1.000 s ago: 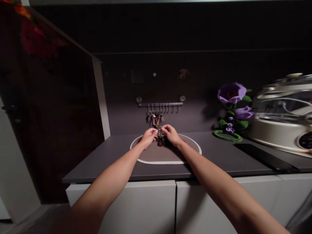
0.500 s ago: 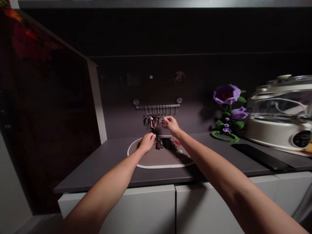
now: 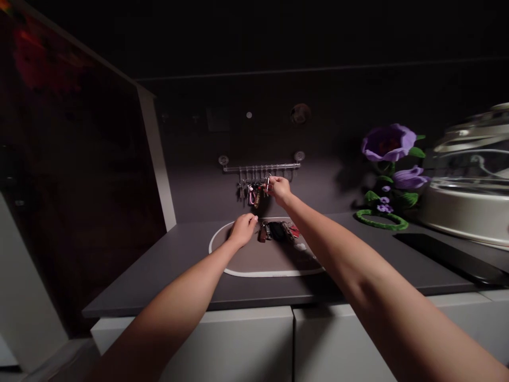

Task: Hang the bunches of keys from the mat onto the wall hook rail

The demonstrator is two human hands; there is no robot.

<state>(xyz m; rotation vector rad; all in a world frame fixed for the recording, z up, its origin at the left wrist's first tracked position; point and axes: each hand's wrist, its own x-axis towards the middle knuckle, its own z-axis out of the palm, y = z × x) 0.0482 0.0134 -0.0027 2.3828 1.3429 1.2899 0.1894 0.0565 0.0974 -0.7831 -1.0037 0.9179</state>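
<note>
A clear rail [image 3: 262, 167] with hooks is fixed to the dark wall, and several key sets [image 3: 252, 194] hang from its left and middle hooks. My right hand [image 3: 279, 189] is raised at the hooks, its fingers pinched on a metal key ring [image 3: 269, 183] with small keys. Lower down, my left hand [image 3: 243, 229] hovers over or rests at the left part of a brown oval mat [image 3: 254, 261]; its fingers are closed, and what they hold, if anything, is hidden. More keys and a black fob [image 3: 277, 230] lie in a row on the mat.
Purple artificial flowers [image 3: 388, 143] with a green ring base [image 3: 382, 219] stand right of the mat. Farther right are a black flat slab [image 3: 449, 257] and a cream appliance [image 3: 469, 207] with a clear cover. White cabinets [image 3: 246, 339] are under the counter.
My right hand has risen slightly with the key ring, closer to the hooks. My left hand has hardly moved. The view has shifted a little, with the flowers now farther right.
</note>
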